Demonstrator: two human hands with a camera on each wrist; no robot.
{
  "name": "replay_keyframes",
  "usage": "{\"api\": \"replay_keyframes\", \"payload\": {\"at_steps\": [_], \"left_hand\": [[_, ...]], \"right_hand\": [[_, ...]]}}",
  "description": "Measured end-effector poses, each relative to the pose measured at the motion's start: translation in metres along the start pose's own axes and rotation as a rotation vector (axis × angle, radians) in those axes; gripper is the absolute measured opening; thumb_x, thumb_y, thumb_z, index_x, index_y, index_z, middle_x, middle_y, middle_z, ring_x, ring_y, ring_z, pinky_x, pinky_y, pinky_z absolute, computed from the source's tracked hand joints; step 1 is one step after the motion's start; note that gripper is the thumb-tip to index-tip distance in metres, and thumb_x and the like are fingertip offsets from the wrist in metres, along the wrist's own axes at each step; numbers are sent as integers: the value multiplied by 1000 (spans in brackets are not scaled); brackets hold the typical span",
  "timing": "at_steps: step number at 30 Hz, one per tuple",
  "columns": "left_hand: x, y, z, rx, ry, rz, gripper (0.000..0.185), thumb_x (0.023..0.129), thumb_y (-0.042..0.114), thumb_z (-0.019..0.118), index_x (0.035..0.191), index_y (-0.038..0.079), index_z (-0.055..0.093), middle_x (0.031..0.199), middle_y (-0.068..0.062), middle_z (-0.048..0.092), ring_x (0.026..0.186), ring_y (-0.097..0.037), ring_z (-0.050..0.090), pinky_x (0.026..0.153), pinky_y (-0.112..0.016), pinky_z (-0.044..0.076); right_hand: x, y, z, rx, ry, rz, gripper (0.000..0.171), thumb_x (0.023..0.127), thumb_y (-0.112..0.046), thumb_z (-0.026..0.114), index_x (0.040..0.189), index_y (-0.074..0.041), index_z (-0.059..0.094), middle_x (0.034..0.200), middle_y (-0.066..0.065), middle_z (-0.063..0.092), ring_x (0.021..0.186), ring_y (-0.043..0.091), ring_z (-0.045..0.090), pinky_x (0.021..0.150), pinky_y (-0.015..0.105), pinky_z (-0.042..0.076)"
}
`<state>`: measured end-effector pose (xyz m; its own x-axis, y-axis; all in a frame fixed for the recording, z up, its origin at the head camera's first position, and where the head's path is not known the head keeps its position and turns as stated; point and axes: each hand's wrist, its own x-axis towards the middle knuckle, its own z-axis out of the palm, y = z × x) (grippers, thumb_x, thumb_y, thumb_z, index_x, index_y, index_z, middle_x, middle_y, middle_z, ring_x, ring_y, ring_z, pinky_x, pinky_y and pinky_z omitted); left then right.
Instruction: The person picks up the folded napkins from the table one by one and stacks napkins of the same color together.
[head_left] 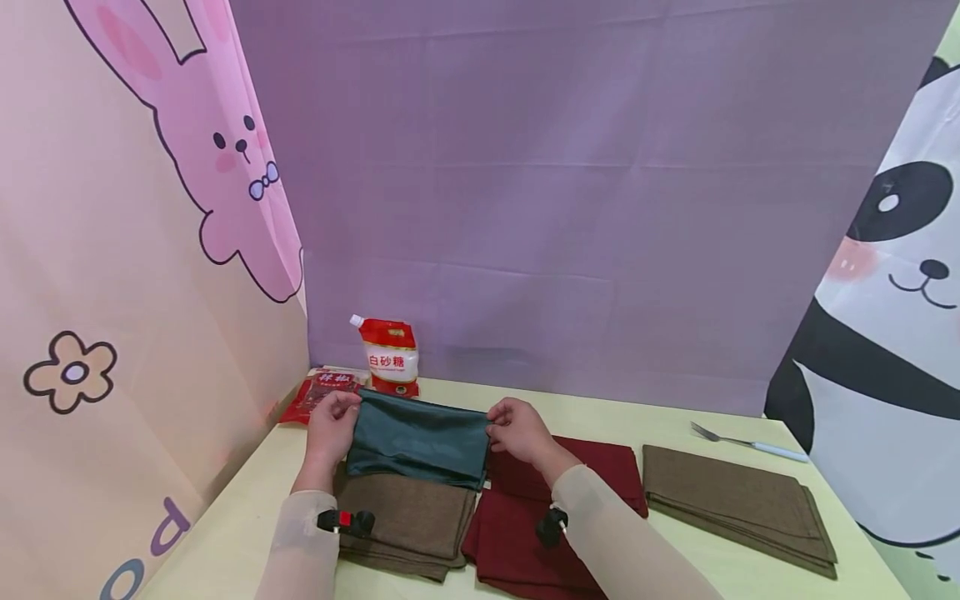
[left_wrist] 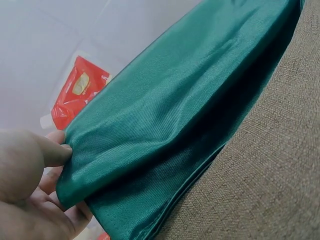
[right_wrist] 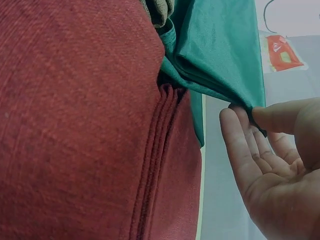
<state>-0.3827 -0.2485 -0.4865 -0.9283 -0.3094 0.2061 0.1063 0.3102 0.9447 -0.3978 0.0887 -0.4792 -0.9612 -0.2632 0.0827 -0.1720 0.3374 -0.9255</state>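
Holding a folded green cloth by its two far corners, both hands keep it stretched just above the table. The left hand pinches the left corner, its thumb pressed on top of the fabric and the other fingers curled beneath it. The right hand pinches the right corner between thumb and fingertips, the palm turned open below. The green cloth's near edge lies on a folded brown cloth, which sits directly toward the person from it. Just to the right of the green cloth, under the right wrist, lies a dark red cloth, its stacked folded edges showing in the right wrist view. Farther right of the green cloth, well apart, rests a second brown cloth, with a fork beyond it near the panda curtain. Behind the green cloth, near the purple backdrop, a white and red pouch stands upright, and a flat red packet lies beside the left hand.
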Motion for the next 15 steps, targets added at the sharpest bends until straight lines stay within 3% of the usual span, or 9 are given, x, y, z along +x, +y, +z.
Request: {"api": "replay_keyframes", "payload": {"at_steps": [4, 8, 15], "left_hand": [[0, 0, 0, -8, -13, -3, 23, 107, 12, 61, 127, 8, 71, 135, -19, 66, 124, -35, 59, 105, -50, 50], [0, -1, 0, -3, -24, 4, 27, 107, 15, 62, 131, 10, 72, 139, -18, 64, 126, -35, 58, 106, -51, 50], [3, -8, -1, 16, -121, 9, 41, 102, 10, 68, 143, 12, 66, 153, -20, 53, 139, -40, 47, 114, -58, 40]], "right_hand": [[2, 2, 0, 9, -10, 11, 14, 100, 5, 64, 114, 4, 65, 100, 17, 63, 83, 27, 71, 76, 42, 64], [5, 6, 0, 28, -41, 27, 21, 99, 5, 65, 119, 5, 65, 106, 19, 62, 86, 28, 72, 78, 44, 64], [6, 8, 0, 32, -71, 33, 30, 98, 8, 63, 128, 7, 62, 117, 23, 62, 91, 29, 71, 82, 47, 63]]}}
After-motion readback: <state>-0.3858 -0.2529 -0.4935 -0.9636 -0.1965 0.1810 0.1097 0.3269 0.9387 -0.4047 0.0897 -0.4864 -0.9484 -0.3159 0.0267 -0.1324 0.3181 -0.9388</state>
